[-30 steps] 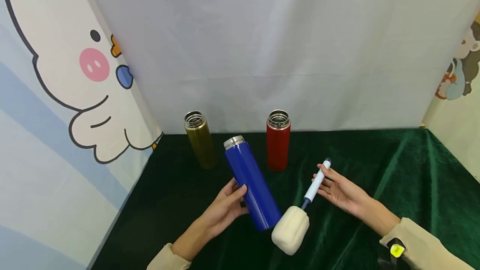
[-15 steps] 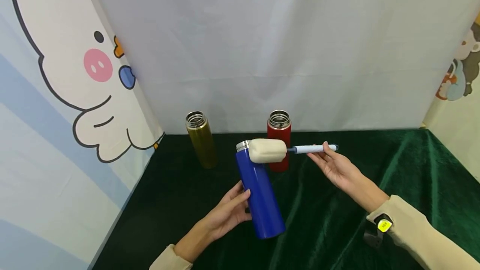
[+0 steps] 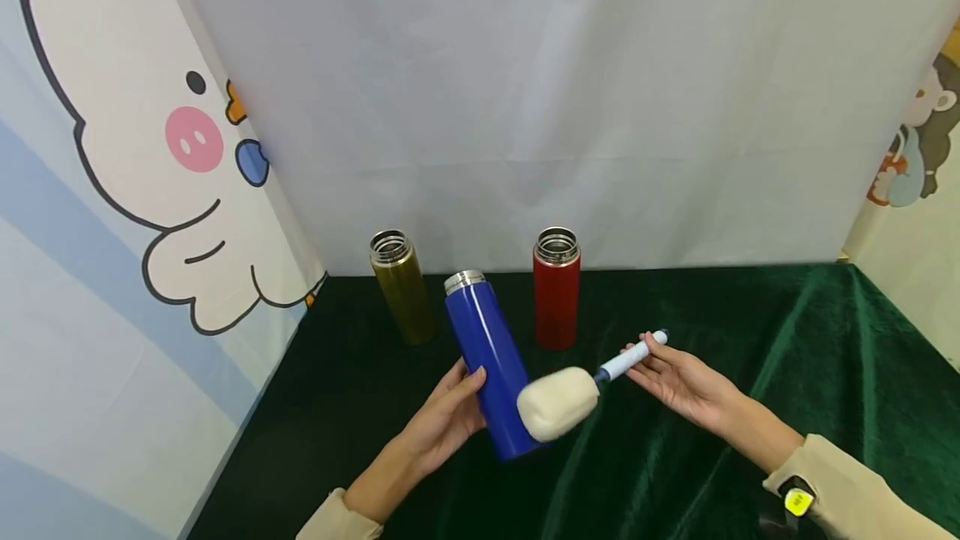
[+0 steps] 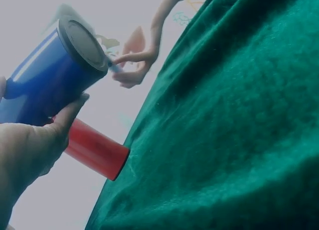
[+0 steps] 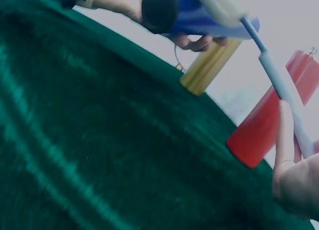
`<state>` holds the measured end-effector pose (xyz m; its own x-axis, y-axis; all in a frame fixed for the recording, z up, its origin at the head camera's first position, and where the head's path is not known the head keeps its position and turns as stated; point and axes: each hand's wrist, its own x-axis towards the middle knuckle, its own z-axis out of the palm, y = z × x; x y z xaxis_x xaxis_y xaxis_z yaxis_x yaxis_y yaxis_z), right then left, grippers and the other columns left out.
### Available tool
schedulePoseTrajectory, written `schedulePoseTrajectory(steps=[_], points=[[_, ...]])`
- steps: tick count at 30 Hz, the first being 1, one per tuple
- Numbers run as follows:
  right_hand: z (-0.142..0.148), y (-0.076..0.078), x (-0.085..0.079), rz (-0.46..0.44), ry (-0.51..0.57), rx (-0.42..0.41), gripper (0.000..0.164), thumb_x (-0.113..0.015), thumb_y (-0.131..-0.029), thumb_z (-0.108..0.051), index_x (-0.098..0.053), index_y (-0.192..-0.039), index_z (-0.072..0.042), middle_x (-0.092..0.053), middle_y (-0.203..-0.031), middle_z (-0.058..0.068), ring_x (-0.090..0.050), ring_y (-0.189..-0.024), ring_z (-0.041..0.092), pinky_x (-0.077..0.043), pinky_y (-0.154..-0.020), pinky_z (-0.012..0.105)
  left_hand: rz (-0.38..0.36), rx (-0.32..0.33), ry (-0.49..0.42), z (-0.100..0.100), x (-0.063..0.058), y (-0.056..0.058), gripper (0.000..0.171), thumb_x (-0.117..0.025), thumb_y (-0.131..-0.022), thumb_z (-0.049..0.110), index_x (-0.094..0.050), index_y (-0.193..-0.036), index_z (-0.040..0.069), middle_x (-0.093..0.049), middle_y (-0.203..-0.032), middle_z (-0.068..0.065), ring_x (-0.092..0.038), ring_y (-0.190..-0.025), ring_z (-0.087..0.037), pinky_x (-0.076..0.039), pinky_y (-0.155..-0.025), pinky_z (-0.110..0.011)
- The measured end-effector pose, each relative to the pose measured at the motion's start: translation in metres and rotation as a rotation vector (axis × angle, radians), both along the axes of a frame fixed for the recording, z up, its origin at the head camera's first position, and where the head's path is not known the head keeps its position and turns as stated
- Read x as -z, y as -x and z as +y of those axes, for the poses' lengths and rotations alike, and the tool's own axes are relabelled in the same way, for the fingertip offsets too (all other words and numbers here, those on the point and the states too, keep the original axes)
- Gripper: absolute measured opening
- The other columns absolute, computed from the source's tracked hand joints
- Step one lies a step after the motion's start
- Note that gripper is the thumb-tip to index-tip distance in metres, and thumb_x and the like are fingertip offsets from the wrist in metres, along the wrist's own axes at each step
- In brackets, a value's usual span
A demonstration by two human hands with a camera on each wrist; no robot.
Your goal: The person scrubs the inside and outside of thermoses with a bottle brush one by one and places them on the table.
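My left hand grips a blue bottle around its lower half. The bottle is tilted, its steel mouth up and to the left, and is held off the table; its dark base faces the left wrist view. My right hand pinches the pale blue handle of a sponge bottle brush near its end. The cream sponge head overlaps the bottle's lower right side in the head view, outside the mouth. Thumb and fingers lie along the handle in the right wrist view.
Behind my hands stand an open olive-gold bottle at left and an open red bottle to its right. Dark green velvet cloth covers the table. A pale curtain hangs along the back edge, with cartoon-printed panels at both sides.
The brush head rose to the blue bottle's neck, then swung back down to its lower side. The bottle shifted right, then back left. Both hands kept their holds.
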<state>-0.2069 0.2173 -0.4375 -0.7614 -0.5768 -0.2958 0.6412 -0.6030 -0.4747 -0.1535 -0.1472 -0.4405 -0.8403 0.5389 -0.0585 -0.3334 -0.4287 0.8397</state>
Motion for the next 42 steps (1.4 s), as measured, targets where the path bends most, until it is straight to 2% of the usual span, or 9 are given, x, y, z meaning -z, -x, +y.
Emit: schedulePoseTrajectory(steps=[4,7,11,16,19,24,31,38,42], points=[[-0.001,0.0,0.003,0.11,-0.116,-0.03,0.02,-0.042,-0.11,-0.022,-0.06,-0.114,-0.012,-0.065,-0.114,0.006,-0.069,-0.11,0.015,-0.055,-0.102,0.032,-0.004,0.002,0.002,0.0,-0.001,0.004,0.067,-0.043,-0.11,0.027,-0.004,-0.164,0.022,-0.04,-0.157,-0.008,-0.049,-0.139,-0.025,-0.04,-0.115,-0.056],[-0.005,0.003,-0.004,0.123,-0.143,-0.007,0.018,-0.044,-0.11,-0.021,-0.059,-0.115,-0.012,-0.065,-0.114,0.006,-0.069,-0.11,0.015,-0.056,-0.101,0.032,-0.003,0.009,0.018,0.002,0.0,0.003,0.065,-0.044,-0.111,0.026,-0.006,-0.164,0.021,-0.042,-0.157,-0.009,-0.052,-0.137,-0.025,-0.041,-0.114,-0.057],[-0.011,0.011,-0.021,0.058,-0.07,0.062,0.015,-0.046,-0.109,-0.021,-0.055,-0.117,-0.013,-0.066,-0.114,0.009,-0.07,-0.109,0.019,-0.056,-0.101,0.032,0.038,0.048,0.065,0.007,0.002,-0.001,0.065,-0.045,-0.11,0.023,-0.009,-0.164,0.018,-0.046,-0.153,-0.006,-0.056,-0.132,-0.021,-0.048,-0.108,-0.052],[-0.021,0.02,-0.043,0.003,0.089,0.186,0.021,-0.052,-0.105,-0.018,-0.044,-0.124,-0.015,-0.066,-0.115,0.012,-0.073,-0.105,0.025,-0.054,-0.103,0.034,0.053,0.086,0.106,0.011,0.003,-0.003,0.07,-0.049,-0.108,0.022,-0.008,-0.164,0.019,-0.037,-0.16,-0.014,-0.051,-0.137,-0.025,-0.046,-0.109,-0.052],[-0.023,0.02,-0.046,-0.012,0.166,0.23,0.023,-0.053,-0.104,-0.018,-0.043,-0.124,-0.013,-0.066,-0.115,0.012,-0.073,-0.106,0.028,-0.053,-0.105,0.035,0.043,0.092,0.102,0.012,0.004,-0.004,0.072,-0.051,-0.107,0.022,-0.007,-0.164,0.019,-0.034,-0.161,-0.016,-0.05,-0.138,-0.027,-0.045,-0.111,-0.052],[-0.019,0.01,-0.028,0.023,0.096,0.125,0.015,-0.045,-0.108,-0.02,-0.049,-0.12,-0.012,-0.064,-0.118,0.011,-0.07,-0.11,0.022,-0.053,-0.105,0.034,0.01,0.069,0.071,0.01,0.004,-0.008,0.069,-0.048,-0.108,0.026,-0.007,-0.164,0.02,-0.044,-0.154,-0.005,-0.053,-0.134,-0.022,-0.045,-0.11,-0.048],[-0.008,0.0,-0.001,0.247,-0.184,-0.049,0.02,-0.039,-0.111,-0.024,-0.055,-0.119,-0.015,-0.063,-0.117,0.003,-0.066,-0.112,0.012,-0.055,-0.102,0.031,-0.007,0.025,-0.003,0.008,-0.001,-0.008,0.064,-0.044,-0.11,0.025,-0.01,-0.163,0.018,-0.048,-0.149,-0.003,-0.052,-0.135,-0.02,-0.045,-0.11,-0.047],[-0.003,0.006,0.002,0.28,-0.312,-0.043,0.019,-0.042,-0.111,-0.024,-0.057,-0.118,-0.015,-0.064,-0.116,0.002,-0.067,-0.109,0.01,-0.056,-0.099,0.029,-0.039,0.018,-0.011,0.011,0.0,-0.006,0.06,-0.041,-0.111,0.029,-0.012,-0.163,0.022,-0.035,-0.162,-0.01,-0.046,-0.142,-0.024,-0.04,-0.115,-0.054],[-0.007,0.018,-0.009,0.191,-0.192,0.024,0.017,-0.042,-0.11,-0.021,-0.055,-0.117,-0.013,-0.064,-0.115,0.006,-0.068,-0.11,0.014,-0.057,-0.099,0.031,-0.038,0.024,0.005,0.014,0.002,-0.006,0.062,-0.043,-0.11,0.027,-0.011,-0.163,0.021,-0.035,-0.161,-0.012,-0.046,-0.141,-0.025,-0.04,-0.114,-0.054]])
